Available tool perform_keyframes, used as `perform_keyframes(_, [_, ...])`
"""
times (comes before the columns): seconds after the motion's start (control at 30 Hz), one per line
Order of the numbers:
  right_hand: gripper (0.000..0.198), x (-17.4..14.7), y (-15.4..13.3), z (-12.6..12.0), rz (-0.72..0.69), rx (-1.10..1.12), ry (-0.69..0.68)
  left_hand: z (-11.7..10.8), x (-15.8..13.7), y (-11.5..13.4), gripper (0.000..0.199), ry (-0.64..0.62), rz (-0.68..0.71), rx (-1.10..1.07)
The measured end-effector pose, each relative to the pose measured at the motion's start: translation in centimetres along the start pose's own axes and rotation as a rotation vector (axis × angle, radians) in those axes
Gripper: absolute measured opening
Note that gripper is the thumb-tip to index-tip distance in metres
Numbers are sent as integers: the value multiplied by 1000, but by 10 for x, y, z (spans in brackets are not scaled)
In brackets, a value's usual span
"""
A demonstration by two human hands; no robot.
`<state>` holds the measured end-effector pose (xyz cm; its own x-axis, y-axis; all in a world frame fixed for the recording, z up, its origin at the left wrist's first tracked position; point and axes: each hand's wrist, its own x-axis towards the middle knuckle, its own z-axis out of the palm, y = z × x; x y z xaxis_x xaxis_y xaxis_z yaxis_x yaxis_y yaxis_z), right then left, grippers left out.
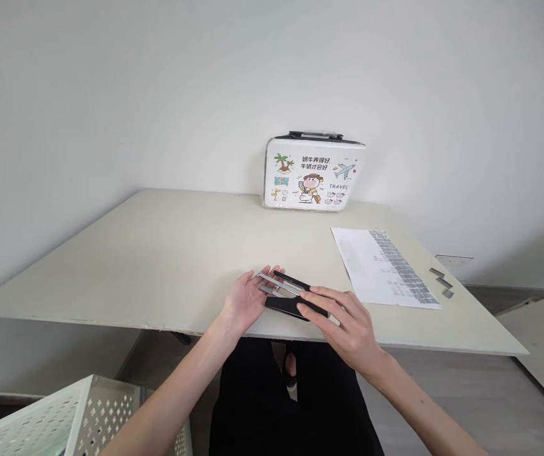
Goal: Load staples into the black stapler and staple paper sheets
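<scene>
A black stapler (295, 309) with a silvery metal magazine is held near the table's front edge, its parts swung apart. My right hand (345, 323) grips its hinged end, fingers laid along the top and side. My left hand (246, 301) is palm up by the opposite end, fingers stretched out and partly hidden behind the metal strips. Whether the left fingertips touch the stapler I cannot tell. Several small grey strips that look like staples (444, 282) lie at the table's right side.
A white table (158, 253) stands against the wall. At its back is a white case (316, 174) with cartoon prints and a black handle. A printed paper sheet (366, 266) lies at right. Below left, a white perforated basket (82, 411) stands beside my legs.
</scene>
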<state>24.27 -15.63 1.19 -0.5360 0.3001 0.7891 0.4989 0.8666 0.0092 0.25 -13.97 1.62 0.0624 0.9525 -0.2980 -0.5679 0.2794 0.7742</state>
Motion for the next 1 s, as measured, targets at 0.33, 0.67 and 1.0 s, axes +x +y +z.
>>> perform_keyframes(0.33, [48,-2,-1,-6,361,197,197,-2,-17,-6,32,175,290,187])
perform_keyframes(0.67, [21,8,-2,12,698,341,206,9,-20,-15,41,-36,504,724])
perform_keyframes(1.0, [51,58,77,117,974,611,84,-23,-3,16,10,121,118,-377])
